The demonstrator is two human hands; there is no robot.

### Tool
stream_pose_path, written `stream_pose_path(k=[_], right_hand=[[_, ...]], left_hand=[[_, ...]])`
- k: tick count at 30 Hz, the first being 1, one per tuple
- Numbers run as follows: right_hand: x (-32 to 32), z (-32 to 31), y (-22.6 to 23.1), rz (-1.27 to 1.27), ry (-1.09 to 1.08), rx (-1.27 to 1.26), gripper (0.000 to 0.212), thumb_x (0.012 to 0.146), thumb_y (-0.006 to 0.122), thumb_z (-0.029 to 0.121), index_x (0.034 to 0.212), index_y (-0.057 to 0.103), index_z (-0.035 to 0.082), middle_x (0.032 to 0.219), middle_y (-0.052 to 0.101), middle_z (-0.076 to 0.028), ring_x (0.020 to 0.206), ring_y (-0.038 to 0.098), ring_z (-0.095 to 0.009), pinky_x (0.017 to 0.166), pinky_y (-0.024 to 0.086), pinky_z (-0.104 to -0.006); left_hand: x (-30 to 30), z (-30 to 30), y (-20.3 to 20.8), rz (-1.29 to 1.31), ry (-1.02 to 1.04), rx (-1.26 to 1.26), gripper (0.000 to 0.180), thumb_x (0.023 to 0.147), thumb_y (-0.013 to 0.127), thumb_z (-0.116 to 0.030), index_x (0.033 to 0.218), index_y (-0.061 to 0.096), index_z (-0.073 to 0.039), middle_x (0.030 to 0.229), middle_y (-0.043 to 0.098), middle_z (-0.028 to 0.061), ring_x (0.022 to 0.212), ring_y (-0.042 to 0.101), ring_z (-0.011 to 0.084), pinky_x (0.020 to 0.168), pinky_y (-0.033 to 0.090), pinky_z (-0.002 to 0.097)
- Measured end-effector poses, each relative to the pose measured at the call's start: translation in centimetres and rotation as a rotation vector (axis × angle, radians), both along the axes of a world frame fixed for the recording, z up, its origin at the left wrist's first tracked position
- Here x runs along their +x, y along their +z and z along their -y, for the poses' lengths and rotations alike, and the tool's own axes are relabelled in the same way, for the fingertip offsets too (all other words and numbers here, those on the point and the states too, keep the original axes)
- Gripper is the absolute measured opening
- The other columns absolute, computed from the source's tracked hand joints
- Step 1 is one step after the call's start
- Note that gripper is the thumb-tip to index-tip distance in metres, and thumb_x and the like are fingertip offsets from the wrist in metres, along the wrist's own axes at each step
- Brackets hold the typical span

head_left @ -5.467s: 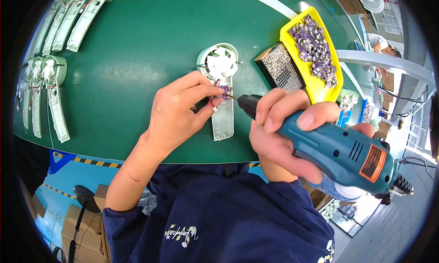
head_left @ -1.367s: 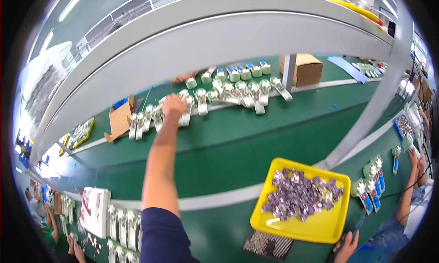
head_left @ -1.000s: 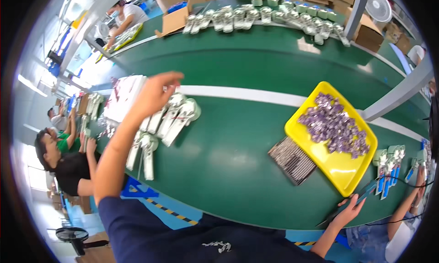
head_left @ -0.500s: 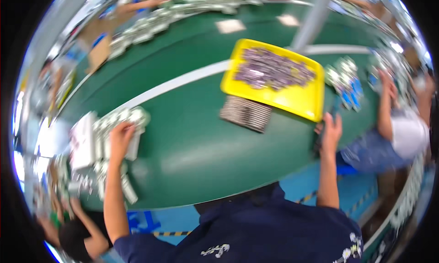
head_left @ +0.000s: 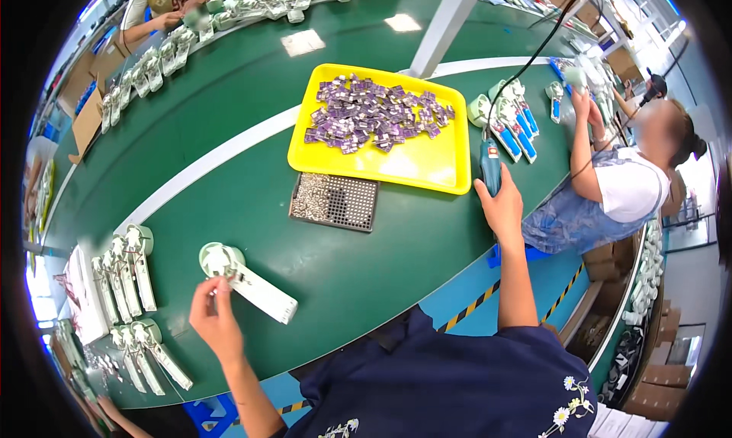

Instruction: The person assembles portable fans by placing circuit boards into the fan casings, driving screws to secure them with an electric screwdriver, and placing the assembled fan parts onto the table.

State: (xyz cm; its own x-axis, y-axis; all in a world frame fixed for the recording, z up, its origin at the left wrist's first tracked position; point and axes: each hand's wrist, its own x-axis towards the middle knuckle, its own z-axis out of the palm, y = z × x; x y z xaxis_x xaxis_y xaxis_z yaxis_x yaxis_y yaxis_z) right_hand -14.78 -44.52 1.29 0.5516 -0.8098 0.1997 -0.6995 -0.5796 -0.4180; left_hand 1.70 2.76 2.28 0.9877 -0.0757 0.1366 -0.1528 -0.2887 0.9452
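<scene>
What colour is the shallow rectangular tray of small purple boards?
The tray is yellow, best seen in the head view.

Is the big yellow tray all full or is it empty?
Neither: the yellow tray is partly full. Purple circuit boards are heaped across its far part, while the near part shows bare yellow.

navy shirt (head_left: 450,385) | short sleeves (head_left: 530,348) | white yellow-centred daisies (head_left: 561,416), right side | smaller front motif (head_left: 341,429) | left hand (head_left: 216,320), right hand (head_left: 502,209) bare

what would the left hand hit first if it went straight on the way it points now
Most likely the round head of the pale fan unit, right in front of the left hand; depth is unclear, so they may be touching.
</scene>
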Motion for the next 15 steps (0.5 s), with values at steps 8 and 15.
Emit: stream_pose_path(k=[8,15], right_hand=[[1.1,-1.1,0.9,-0.156,0.069,-0.094,0.06,0.089,0.071,0.03,0.136,0.053,-0.004,0.128,0.054,-0.022,0.113,0.056,-0.041,0.1,0.045,-0.0441],[8.8,-5.2,5.6,0.327,0.497,0.0,0.033,0.091,0.064,0.005,0.124,0.066,0.007,0.119,0.06,-0.014,0.097,0.063,-0.027,0.087,0.051,-0.0335]], left_hand=[[-4.3,2.7,-1.5,-0.078,0.068,-0.19,0.01,0.096,0.062,0.0,0.102,0.066,0.007,0.092,0.067,0.0077,0.084,0.062,0.0115,0.079,0.049,0.0249],[-4.1,3.8,-2.3,-0.061,0.131,-0.276,0.011,0.096,0.062,0.0,0.102,0.066,0.008,0.095,0.067,0.009,0.085,0.063,0.0121,0.079,0.051,0.0255]])
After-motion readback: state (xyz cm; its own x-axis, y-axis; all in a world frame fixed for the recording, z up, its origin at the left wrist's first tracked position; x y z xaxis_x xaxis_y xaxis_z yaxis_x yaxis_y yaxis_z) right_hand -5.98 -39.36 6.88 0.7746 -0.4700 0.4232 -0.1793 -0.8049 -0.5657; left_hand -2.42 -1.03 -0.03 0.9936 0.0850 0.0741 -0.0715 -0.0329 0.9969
